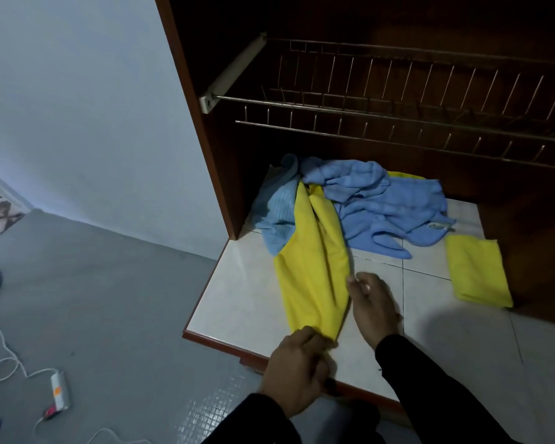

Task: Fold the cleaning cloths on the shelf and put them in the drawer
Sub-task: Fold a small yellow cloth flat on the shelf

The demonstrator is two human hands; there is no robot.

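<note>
Nearest the camera, the left hand point(297, 366) is curled over the near corner of the long yellow microfibre cleaning cloth point(313, 270), its fingers point(314, 342) bunched on the fabric right at the front edge of the white tiled shelf point(237, 302). Just beyond, the right hand point(374, 307) lies along the cloth's right edge, fingers loosely bent; the tips seem to touch or lightly pinch that edge, though I cannot tell how firm the hold is.

The step in hand looks like the folding of this second yellow cloth: it lies lengthways, already doubled into a narrow strip with a crease down its middle. The next move probably calls for squaring the near end, then bringing it over the far end, which means first freeing that end from the pile behind.

Further back and to the right, a small folded yellow cloth point(478, 270) lies flat on the shelf, well apart from the hands. Behind the strip sits a crumpled heap of light blue terry cloths point(375, 206), overlapping the strip's far end; how many there are is unclear. Above, a wire rack point(398, 110) spans the dark wooden cabinet point(186, 91).

No drawer can be made out; the cabinet's interior is in deep shadow
</note>
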